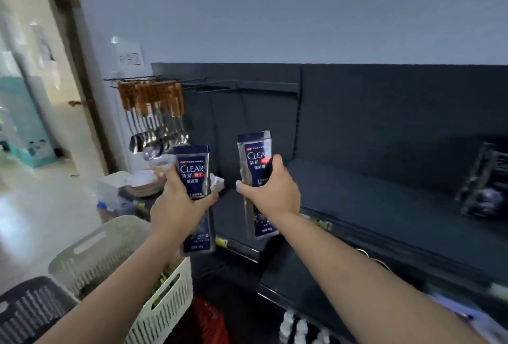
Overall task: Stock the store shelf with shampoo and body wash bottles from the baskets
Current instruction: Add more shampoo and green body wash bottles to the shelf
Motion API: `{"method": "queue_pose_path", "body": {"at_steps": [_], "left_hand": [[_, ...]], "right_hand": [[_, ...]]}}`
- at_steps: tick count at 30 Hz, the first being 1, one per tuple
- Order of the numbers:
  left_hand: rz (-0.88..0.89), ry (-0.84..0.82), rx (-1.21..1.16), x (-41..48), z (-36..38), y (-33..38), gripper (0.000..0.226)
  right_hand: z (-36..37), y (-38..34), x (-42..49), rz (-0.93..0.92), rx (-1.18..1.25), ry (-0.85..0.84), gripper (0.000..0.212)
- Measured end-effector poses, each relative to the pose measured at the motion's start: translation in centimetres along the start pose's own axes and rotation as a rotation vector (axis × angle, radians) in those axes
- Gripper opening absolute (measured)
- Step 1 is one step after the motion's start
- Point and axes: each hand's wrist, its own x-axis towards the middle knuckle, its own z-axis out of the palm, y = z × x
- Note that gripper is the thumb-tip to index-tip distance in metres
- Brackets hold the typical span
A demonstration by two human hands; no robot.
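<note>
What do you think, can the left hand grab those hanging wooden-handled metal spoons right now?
Probably not yet. The left hand grips a dark blue CLEAR bottle, so it is full, though the way to the hanging wooden-handled metal spoons looks free.

baskets left of shelf

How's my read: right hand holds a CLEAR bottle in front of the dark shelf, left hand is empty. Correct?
No. In the head view the left hand is not empty: it grips a second CLEAR bottle. The right hand does hold a CLEAR bottle in front of the dark shelf.
</note>
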Motion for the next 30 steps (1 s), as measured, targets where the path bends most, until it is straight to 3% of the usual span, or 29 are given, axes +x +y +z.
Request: {"method": "queue_pose_path", "body": {"at_steps": [8, 17, 23, 30], "left_hand": [[0.318, -0.24, -0.216, -3.5, 7.9, 12.9, 0.094], [0.453, -0.45, -0.407, -10.4, 18.5, 28.2, 0.094], [0.416, -0.523, -0.476, -14.1, 25.9, 36.6, 0.102], [0.405, -0.594, -0.54, -15.7, 31.9, 42.9, 0.101]], "right_hand": [[-15.2, 9.2, -1.9, 0.217, -0.216, 0.338, 0.06], [-31.1, 20.3, -4.9, 0.383, -0.226, 0.659, 0.064], [-37.0, 26.9, -5.2, 0.414, -0.186, 0.66, 0.065], [-38.5, 32.1, -3.5, 0.433, -0.154, 0.562, 0.066]]}}
